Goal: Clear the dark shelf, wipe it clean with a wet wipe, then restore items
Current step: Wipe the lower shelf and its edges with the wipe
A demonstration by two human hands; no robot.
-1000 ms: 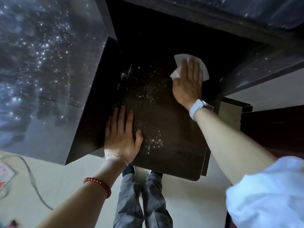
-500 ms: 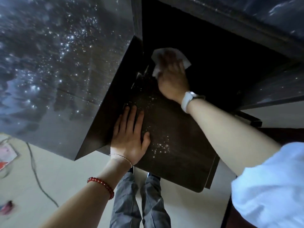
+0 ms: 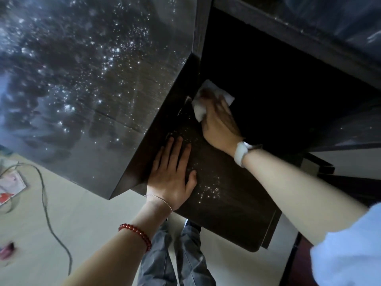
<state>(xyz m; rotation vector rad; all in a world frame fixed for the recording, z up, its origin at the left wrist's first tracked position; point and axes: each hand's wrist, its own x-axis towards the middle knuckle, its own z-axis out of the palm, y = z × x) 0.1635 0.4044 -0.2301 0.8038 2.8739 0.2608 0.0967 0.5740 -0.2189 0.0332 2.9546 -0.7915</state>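
The dark shelf [image 3: 226, 213] is a bare dark wood board with bright specks of dust on it. My right hand [image 3: 219, 122] presses a white wet wipe [image 3: 201, 109] flat against the shelf's back left corner, beside the cabinet's side wall; its fingers are blurred from motion. My left hand [image 3: 172, 176] lies flat, fingers spread, on the shelf's front left part and holds nothing. The deep back of the shelf is in shadow.
A glossy dark cabinet top [image 3: 86, 79] rises at the left and an upper board [image 3: 309, 27] overhangs the shelf. On the pale floor lie a grey cable [image 3: 47, 203], a paper packet [image 3: 10, 186] and my grey trouser legs [image 3: 175, 261].
My right hand has slid the wipe from the shelf's back right to its back left corner. My left hand has stayed flat in the same spot.
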